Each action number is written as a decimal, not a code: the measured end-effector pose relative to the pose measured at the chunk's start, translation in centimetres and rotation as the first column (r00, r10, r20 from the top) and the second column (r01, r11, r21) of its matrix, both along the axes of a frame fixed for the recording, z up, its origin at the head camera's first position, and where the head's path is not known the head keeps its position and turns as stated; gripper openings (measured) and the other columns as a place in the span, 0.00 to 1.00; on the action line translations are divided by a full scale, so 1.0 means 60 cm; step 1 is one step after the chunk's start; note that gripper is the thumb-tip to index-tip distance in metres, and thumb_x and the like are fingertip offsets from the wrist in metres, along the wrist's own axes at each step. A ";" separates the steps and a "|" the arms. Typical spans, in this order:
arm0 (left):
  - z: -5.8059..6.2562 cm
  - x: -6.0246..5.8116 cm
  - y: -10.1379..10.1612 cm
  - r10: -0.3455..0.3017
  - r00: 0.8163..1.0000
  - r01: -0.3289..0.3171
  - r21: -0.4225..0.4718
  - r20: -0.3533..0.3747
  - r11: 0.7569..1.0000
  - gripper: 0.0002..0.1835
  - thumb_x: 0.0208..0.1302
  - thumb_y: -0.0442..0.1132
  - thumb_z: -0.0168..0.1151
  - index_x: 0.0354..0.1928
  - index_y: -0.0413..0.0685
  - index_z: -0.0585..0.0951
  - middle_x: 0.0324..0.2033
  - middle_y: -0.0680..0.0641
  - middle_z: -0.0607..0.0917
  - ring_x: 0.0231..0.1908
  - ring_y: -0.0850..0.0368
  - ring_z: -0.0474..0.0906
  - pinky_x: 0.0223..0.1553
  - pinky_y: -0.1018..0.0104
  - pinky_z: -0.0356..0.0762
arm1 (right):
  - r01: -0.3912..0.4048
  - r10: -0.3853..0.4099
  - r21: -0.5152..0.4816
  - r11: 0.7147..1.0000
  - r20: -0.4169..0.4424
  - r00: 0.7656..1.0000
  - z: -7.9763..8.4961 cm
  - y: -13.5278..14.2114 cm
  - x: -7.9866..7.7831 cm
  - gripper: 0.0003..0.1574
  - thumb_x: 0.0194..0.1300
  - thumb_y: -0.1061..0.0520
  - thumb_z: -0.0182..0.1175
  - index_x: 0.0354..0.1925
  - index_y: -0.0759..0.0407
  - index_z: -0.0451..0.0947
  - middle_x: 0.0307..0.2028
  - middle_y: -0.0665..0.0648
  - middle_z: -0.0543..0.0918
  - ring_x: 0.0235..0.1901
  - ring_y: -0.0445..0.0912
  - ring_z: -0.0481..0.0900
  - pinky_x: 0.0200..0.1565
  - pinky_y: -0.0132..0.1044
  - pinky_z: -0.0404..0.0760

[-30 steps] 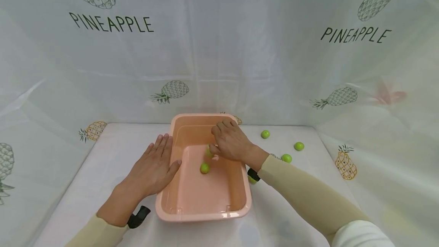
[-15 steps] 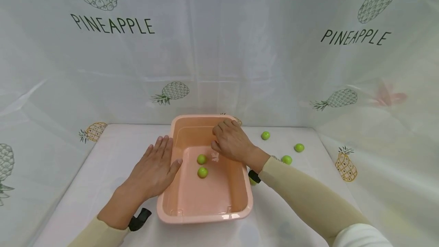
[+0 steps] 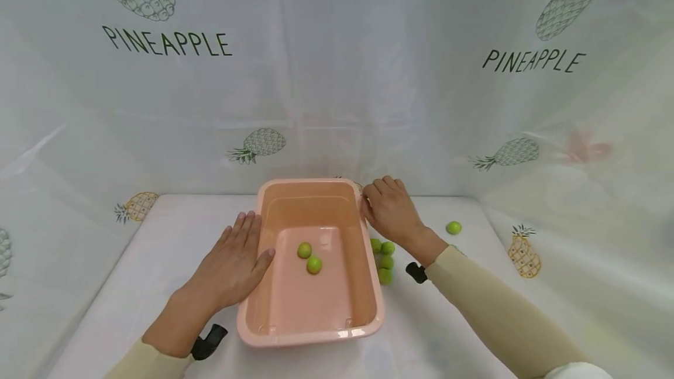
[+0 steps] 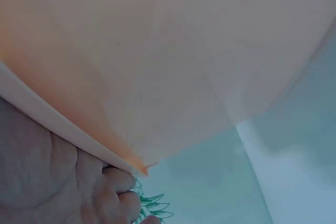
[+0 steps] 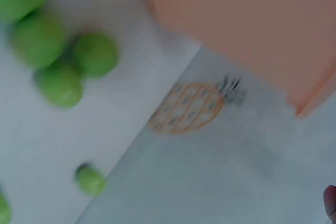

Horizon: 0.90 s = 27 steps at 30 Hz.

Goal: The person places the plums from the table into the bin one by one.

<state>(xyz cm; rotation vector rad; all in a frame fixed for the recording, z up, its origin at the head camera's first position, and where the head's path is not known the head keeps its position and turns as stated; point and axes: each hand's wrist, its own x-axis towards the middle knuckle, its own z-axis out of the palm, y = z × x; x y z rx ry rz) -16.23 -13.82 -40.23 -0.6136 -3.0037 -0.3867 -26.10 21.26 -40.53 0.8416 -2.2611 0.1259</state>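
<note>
Head camera has the peach plastic basin (image 3: 310, 341) mid-desk, mouth up, long axis running 12 to 6 o'clock, narrow end facing the person! Two round green fruits (image 3: 313, 265) sit inside on its floor, just beside each other on a 10-to-4 line. Left hand (image 3: 231, 262) at 9 o'clock: fingers straight and together, a flat grip curled round nothing, laid along the rim. Right hand (image 3: 392, 212) out at 2 o'clock, fingers bent in, thumb by the rim; whether that grip has hold of anything, I can't tell, the palm is hidden. Four more green fruits (image 3: 386, 262) bunch up at 3 o'clock, just outside the wall, and one lone fruit (image 3: 454, 227) lies well apart between 2 and 3. White covering on the desk (image 3: 200, 215), and pale sheeting (image 3: 316, 81) printed with pineapples and their name all round. And what a switch from half a second ago: the right hand has swung from inside the basin to outside, uncovering that bunch, and the lower inside fruit has shifted towards 3 o'clock!
</note>
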 end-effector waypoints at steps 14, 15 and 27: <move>-0.004 -0.002 -0.002 -0.002 1.000 0.002 0.013 -0.001 1.000 0.41 0.83 0.53 0.45 0.80 0.24 0.52 0.80 0.26 0.54 0.81 0.28 0.47 0.78 0.32 0.53 | 0.270 -0.301 0.198 0.942 0.150 0.942 -0.127 0.250 0.067 0.22 0.61 0.50 0.71 0.44 0.65 0.78 0.37 0.62 0.81 0.39 0.60 0.76 0.44 0.56 0.76; -0.003 -0.002 -0.002 0.000 1.000 0.000 0.013 -0.001 1.000 0.41 0.83 0.53 0.46 0.80 0.24 0.52 0.80 0.26 0.54 0.81 0.28 0.47 0.78 0.32 0.53 | 0.282 -0.319 0.210 0.936 0.167 0.933 -0.135 0.260 0.072 0.24 0.60 0.50 0.72 0.45 0.66 0.78 0.39 0.62 0.81 0.40 0.61 0.75 0.44 0.57 0.76; -0.002 -0.001 0.000 -0.001 1.000 0.001 0.009 0.006 1.000 0.42 0.83 0.52 0.48 0.79 0.23 0.52 0.80 0.25 0.54 0.81 0.27 0.48 0.78 0.32 0.54 | 0.352 -0.411 0.271 0.896 0.202 0.889 -0.203 0.305 0.081 0.29 0.58 0.44 0.73 0.42 0.65 0.74 0.38 0.62 0.77 0.39 0.60 0.72 0.41 0.55 0.73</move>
